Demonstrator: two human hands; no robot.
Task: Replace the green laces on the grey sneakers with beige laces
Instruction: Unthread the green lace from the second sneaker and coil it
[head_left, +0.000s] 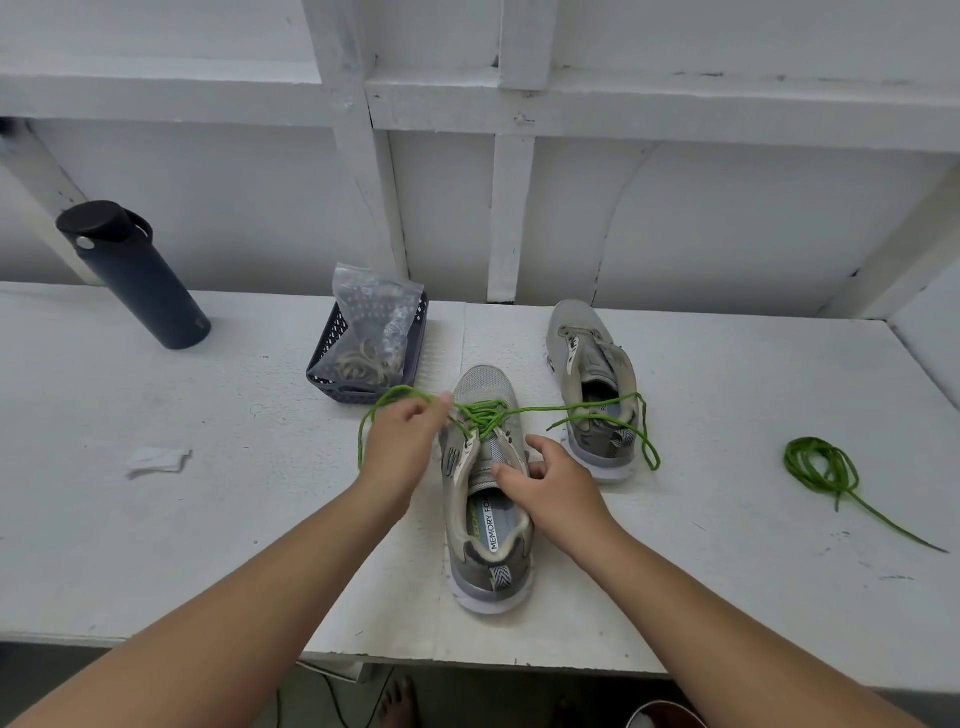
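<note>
Head view: white workbench (208, 467) carries everything, person standing at its near edge, both forearms reaching in. Dark bottle (132, 275) sits far left, well clear of the work. Slotted grey basket (332, 374) sits just left of the shoe toes, holding a clear bag (374, 312) with beige laces (363, 364) coiled at the bottom; likely parked there so replacements are within reach once the old lace is out. Near sneaker (485, 493) lies heel toward the person, toe away, which puts the eyelets square to both hands. Far sneaker (592, 384) sits just right and behind, eyelets bare, apparently already stripped. A removed green lace (821, 467) lies coiled well off to the right, out of the way. The other green lace (483, 413) is threaded only through the near sneaker's front eyelets; its right tail drapes across the far sneaker, its left tail loops out toward the basket. Left hand (405, 441) pinches that left strand near the toe, seemingly to draw it out of an eyelet. Right hand (550, 483) rests on the sneaker's collar and tongue, fingers loosely spread, gripping nothing firmly, probably bracing the shoe against the pull. Small crumpled paper scrap (156, 460) lies left, unrelated. Judged stage: unlacing the second shoe, beige lacing not started.
</note>
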